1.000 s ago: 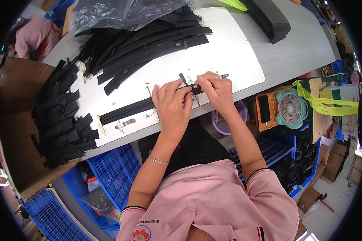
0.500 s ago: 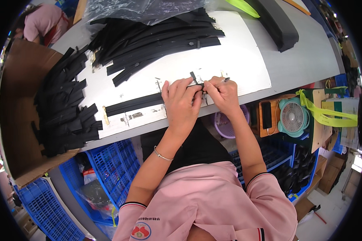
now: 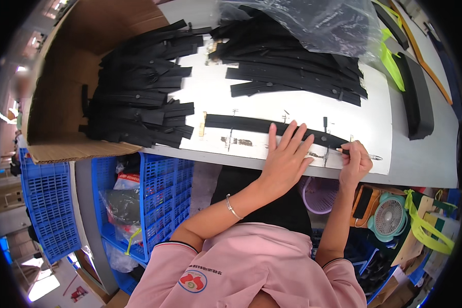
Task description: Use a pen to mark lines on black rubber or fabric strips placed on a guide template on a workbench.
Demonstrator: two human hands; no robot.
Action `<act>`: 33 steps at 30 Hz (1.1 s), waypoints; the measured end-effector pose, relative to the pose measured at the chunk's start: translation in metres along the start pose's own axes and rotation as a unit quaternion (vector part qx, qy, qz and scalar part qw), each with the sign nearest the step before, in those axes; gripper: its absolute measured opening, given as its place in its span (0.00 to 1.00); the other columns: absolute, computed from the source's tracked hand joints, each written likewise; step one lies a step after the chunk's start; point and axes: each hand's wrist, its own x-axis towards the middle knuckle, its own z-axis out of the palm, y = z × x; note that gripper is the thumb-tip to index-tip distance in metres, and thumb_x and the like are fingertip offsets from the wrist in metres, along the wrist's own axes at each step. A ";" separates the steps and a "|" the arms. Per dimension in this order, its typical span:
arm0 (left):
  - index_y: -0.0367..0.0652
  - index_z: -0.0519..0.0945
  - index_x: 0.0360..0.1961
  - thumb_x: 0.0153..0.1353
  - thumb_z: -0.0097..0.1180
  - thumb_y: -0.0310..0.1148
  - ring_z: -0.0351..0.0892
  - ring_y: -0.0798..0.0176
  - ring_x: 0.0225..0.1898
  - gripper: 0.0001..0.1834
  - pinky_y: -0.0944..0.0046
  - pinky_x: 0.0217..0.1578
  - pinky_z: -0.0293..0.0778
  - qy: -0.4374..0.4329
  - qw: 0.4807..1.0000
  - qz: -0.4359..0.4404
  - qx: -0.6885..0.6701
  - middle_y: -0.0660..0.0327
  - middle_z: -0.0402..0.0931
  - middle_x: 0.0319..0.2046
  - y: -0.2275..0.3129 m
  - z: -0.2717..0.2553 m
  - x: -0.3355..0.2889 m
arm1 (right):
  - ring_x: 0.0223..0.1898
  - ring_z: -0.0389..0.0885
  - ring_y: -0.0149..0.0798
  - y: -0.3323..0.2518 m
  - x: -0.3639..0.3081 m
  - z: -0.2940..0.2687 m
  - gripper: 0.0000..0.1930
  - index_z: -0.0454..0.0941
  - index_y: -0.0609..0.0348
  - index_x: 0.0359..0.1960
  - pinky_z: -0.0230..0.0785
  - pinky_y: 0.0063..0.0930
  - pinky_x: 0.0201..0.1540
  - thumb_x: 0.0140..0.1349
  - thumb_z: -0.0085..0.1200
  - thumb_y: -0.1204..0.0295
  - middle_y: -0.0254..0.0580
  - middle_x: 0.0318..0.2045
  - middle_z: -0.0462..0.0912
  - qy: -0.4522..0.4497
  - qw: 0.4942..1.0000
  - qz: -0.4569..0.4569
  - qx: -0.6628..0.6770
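Note:
A long black fabric strip (image 3: 246,124) lies across the white board (image 3: 372,114), over hand-drawn black marks. My left hand (image 3: 287,159) rests on the strip and the board, its fingers stretched and spread. At the strip's right end, my right hand (image 3: 357,163) pinches a pen (image 3: 376,157) whose tip points left toward the strip. A small dark tab (image 3: 325,121) stands out from the strip's upper edge between the two hands. My right fingers hide the middle of the pen.
Black strips (image 3: 292,77) are piled farther back under clear plastic film (image 3: 318,23). More strips (image 3: 138,97) lie at the left, partly inside a cardboard box (image 3: 56,92). A long black padded piece (image 3: 415,97) lies at the right. Below the table are blue crates (image 3: 167,200) and a fan (image 3: 388,217).
The view has shifted, so the table sits farther right. My left hand has flattened out on the strip. My right hand now points the pen at the strip's right end.

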 end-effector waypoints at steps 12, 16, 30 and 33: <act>0.42 0.77 0.66 0.71 0.60 0.42 0.49 0.42 0.80 0.27 0.32 0.76 0.34 0.047 0.998 -0.013 -0.028 0.47 0.62 0.75 -0.059 -0.039 0.031 | 0.21 0.66 0.20 -0.001 0.006 0.009 0.14 0.86 0.65 0.34 0.56 0.17 0.26 0.76 0.54 0.70 0.31 0.22 0.78 0.006 1.000 0.029 -0.011; 0.48 0.76 0.69 0.67 0.65 0.40 0.42 0.44 0.82 0.30 0.31 0.75 0.30 0.152 0.964 -0.150 0.158 0.52 0.59 0.77 -0.109 -0.111 -0.026 | 0.21 0.66 0.20 -0.004 0.007 0.006 0.14 0.86 0.66 0.34 0.56 0.17 0.26 0.76 0.54 0.70 0.31 0.23 0.78 0.002 1.000 0.018 -0.024; 0.48 0.61 0.78 0.69 0.55 0.63 0.32 0.29 0.81 0.45 0.16 0.69 0.26 0.265 0.856 -0.378 0.231 0.41 0.43 0.80 -0.233 -0.165 0.000 | 0.22 0.68 0.19 -0.008 0.006 0.012 0.14 0.86 0.65 0.35 0.59 0.15 0.27 0.76 0.54 0.69 0.31 0.25 0.82 -0.019 0.998 0.034 -0.043; 0.48 0.61 0.78 0.71 0.53 0.61 0.34 0.33 0.81 0.43 0.19 0.70 0.26 0.264 0.869 -0.368 0.202 0.42 0.43 0.81 -0.228 -0.162 -0.006 | 0.22 0.68 0.19 -0.008 0.007 0.011 0.14 0.86 0.65 0.35 0.60 0.15 0.27 0.76 0.54 0.69 0.31 0.25 0.82 -0.021 0.998 0.029 -0.043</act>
